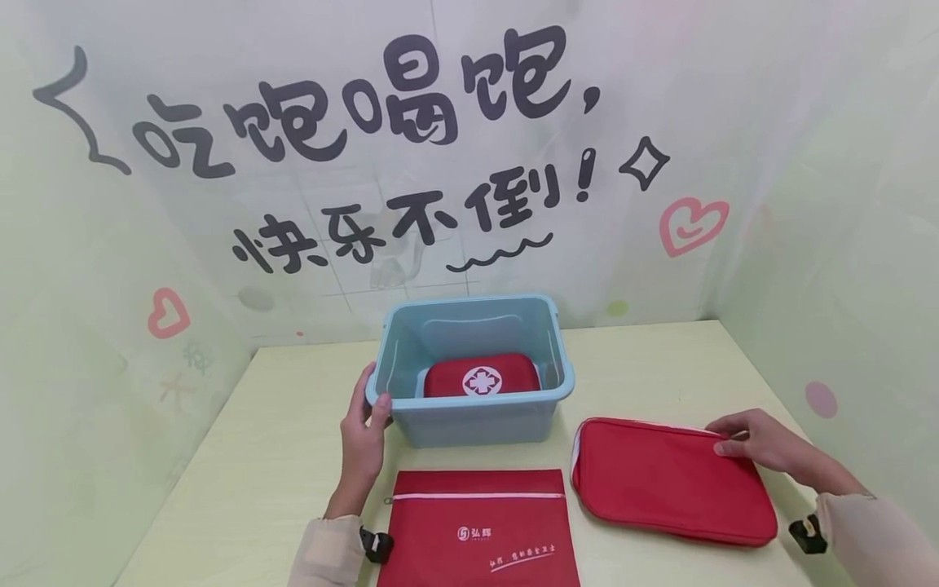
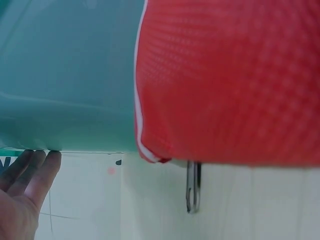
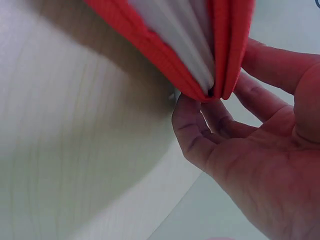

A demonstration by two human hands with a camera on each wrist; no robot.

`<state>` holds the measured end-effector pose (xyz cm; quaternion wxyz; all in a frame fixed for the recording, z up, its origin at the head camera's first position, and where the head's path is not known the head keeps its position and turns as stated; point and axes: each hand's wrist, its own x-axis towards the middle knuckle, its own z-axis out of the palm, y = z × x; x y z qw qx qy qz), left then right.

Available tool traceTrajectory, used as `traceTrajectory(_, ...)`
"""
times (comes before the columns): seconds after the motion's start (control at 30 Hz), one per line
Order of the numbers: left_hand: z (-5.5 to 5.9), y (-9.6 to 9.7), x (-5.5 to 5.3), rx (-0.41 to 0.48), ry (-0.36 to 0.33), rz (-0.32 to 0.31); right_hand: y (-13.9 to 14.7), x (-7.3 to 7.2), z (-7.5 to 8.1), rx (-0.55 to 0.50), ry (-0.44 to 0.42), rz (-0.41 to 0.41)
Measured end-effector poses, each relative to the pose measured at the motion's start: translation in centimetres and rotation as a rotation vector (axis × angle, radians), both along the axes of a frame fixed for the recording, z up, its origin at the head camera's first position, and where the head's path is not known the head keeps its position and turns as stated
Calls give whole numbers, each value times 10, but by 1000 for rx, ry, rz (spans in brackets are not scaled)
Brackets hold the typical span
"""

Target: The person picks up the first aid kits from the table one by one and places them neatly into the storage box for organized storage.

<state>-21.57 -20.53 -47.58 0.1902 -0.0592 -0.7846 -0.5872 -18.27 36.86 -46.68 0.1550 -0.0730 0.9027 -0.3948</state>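
Observation:
My left hand (image 1: 363, 436) holds the front left corner of a light blue plastic bin (image 1: 473, 420), its thumb at the rim. Straight fingers lie against the bin's outer side in the left wrist view. Inside the bin sits a red first-aid case (image 1: 447, 377) with a white cross emblem. At the right, my right hand (image 1: 763, 444) grips the upper right corner of a red fabric pouch (image 1: 667, 481), thumb on top and fingers underneath. Pale material shows between the pouch's red edges (image 3: 172, 37) in the right wrist view.
A flat red zip pouch (image 1: 477, 509) with white print and a white zip line lies in front of the bin, between my arms. Its metal zip pull (image 2: 193, 187) sticks out at the left. Patterned walls (image 1: 469, 204) enclose the pale wooden table (image 1: 279, 424) behind and at both sides.

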Motion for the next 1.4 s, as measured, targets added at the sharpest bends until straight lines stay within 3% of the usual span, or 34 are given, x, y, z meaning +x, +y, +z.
traceTrajectory(0.5,0,0,0,6,-4,-3,-4,-2,-2,-64,16,-50)
traceTrajectory(0.73,-2,0,0,7,-9,-3,-8,-5,-4,-85,62,-88)
traceTrajectory(1.03,-4,0,1,5,-12,2,-10,-5,-5,-196,2,-116)
traceTrajectory(1.4,-3,-1,-1,5,0,-5,-2,-8,-4,-147,89,-185)
